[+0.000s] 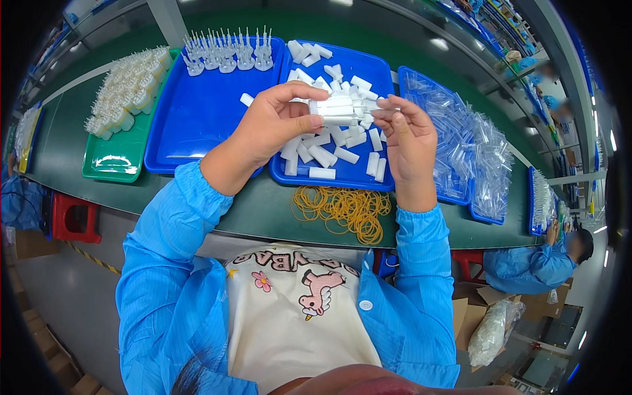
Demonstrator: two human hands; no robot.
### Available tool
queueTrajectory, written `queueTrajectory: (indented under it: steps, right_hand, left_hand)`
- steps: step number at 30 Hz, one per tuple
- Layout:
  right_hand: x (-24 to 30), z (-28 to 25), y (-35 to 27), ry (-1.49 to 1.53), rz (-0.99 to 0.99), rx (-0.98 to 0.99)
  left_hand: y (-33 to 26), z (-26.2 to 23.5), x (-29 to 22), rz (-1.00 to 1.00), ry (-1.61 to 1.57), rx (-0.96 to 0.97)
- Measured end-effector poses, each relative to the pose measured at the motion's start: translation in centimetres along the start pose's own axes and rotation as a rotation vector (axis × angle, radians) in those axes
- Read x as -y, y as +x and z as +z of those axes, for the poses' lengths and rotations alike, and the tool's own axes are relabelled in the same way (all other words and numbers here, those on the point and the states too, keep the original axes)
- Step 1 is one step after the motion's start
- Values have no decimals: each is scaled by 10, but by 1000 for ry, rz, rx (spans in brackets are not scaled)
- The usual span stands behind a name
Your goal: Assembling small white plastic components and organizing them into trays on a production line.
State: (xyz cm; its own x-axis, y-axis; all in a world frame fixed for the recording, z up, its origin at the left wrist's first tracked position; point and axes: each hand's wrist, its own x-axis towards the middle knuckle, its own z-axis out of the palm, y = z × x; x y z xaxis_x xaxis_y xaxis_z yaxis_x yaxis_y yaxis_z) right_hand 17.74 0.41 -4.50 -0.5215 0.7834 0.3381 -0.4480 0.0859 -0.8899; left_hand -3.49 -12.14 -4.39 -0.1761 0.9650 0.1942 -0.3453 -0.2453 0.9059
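My left hand (280,118) is closed around the base of a white plastic part with several prongs (337,110), held sideways above a blue tray of white foam-like cylinders (322,156). White sleeves of the same look seem to sit on its prongs. The fingers of my right hand (409,131) pinch at the prong tips on the right, where a thin, clear piece shows; its exact shape is too small to make out. Loose cylinders lie scattered in the tray under both hands.
Left of the cylinders, a blue tray (187,125) bears white pronged parts (227,51). A green tray (112,161) holds more assembled pieces. Clear plastic tubes (447,131) fill trays at right. Yellow rubber bands (345,209) lie near the table's front edge. Another person (533,266) sits far right.
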Motion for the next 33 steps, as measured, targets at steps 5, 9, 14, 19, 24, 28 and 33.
queueTrajectory:
  steps: [5,9,14,19,24,28,33]
  right_hand:
    - [-3,8,-5,-23,-5,86]
    - [-7,8,-6,-82,-47,87]
    - [-10,14,-11,-48,-47,25]
    - [-13,14,-10,-23,-26,-4]
    - [-14,12,-8,-38,5,24]
    - [-14,7,-6,-36,35,69]
    - [-15,4,-4,-77,-29,100]
  left_hand:
    - [1,-3,6,46,52,26]
    - [1,-4,10,111,159,31]
    - [3,-6,10,161,335,70]
    - [0,-1,-1,121,482,98]
    - [2,-6,-3,119,541,128]
    - [3,-7,-1,114,508,132]
    - [2,-6,-3,110,518,123]
